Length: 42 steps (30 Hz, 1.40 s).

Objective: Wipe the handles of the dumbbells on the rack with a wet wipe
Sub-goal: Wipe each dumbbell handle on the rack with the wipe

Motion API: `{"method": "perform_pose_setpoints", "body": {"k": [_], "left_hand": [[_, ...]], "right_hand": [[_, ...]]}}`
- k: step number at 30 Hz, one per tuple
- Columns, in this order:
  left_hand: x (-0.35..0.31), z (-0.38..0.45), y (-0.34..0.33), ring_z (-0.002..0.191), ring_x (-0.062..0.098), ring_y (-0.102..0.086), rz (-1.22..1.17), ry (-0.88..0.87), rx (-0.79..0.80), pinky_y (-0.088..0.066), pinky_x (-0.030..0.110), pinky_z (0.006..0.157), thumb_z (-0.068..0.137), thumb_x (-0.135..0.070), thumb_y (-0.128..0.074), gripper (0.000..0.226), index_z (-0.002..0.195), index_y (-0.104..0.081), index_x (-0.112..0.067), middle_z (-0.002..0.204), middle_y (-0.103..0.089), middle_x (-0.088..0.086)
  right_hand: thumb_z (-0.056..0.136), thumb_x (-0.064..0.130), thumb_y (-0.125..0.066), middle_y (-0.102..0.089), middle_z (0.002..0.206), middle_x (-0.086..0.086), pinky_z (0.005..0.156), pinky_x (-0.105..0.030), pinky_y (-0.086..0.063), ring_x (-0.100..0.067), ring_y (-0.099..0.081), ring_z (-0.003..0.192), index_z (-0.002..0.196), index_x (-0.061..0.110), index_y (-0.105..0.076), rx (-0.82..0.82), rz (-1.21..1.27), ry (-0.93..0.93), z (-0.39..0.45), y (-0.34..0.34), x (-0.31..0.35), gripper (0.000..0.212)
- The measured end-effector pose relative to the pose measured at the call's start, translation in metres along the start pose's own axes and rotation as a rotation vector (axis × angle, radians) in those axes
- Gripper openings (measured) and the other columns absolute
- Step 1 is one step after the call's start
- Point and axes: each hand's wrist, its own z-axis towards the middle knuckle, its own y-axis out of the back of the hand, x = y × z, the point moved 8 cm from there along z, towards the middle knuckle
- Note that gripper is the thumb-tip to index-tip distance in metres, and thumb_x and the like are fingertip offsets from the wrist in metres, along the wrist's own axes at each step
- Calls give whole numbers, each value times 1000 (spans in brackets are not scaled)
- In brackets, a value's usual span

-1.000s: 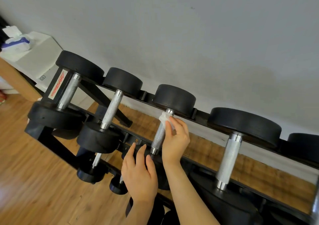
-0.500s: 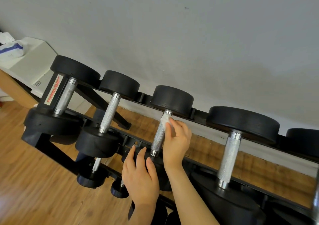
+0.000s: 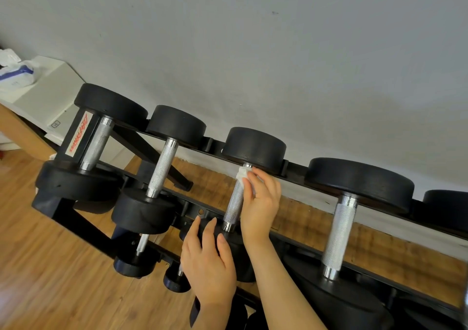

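Observation:
Several black dumbbells with knurled steel handles lie across the top tier of a black rack (image 3: 296,175). My right hand (image 3: 260,203) holds a folded white wet wipe (image 3: 242,173) against the top end of the third dumbbell's handle (image 3: 233,208), just under its far head (image 3: 254,146). My left hand (image 3: 206,261) rests with straight fingers on that dumbbell's near head, which it mostly hides. The neighbouring handles stand bare: one to the left (image 3: 162,170) and one to the right (image 3: 339,236).
Smaller dumbbells (image 3: 135,263) sit on the rack's lower tier. A pack of wet wipes (image 3: 15,76) lies on a white cabinet (image 3: 50,96) at the far left. A grey wall runs behind the rack, and wooden floor (image 3: 50,279) lies below.
My right hand and the wipe stay at the top end of the third handle, shifted only slightly. My left hand keeps resting on the near head. The view has drifted a little.

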Motion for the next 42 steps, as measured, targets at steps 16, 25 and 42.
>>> {"method": "perform_pose_setpoints", "body": {"k": [16, 25, 42], "left_hand": [[-2, -1, 2, 120, 32, -55, -15, -26, -9, -45, 47, 94, 96, -34, -34, 46, 123, -66, -13, 136, -56, 14], [-2, 0, 1, 121, 33, -54, -26, -20, -3, -44, 49, 95, 96, -34, -34, 47, 124, -65, -14, 136, -56, 14], [1, -1, 0, 120, 33, -56, -33, -6, -14, -47, 52, 94, 96, -35, -34, 47, 123, -66, -15, 137, -56, 13]], "right_hand": [[89, 38, -54, -66, 111, -5, 85, 1, -37, -15, -60, 104, 111, 7, -71, 0, 150, -103, -2, -1, -2, 42], [88, 11, -67, -69, 109, -4, 81, -1, -43, -5, -62, 99, 105, 9, -74, -104, 197, -195, -2, -1, -9, 19], [87, 5, -67, -72, 105, -3, 80, 0, -44, -6, -65, 100, 107, 5, -73, -73, 147, -163, -17, 5, -4, 21]]}}
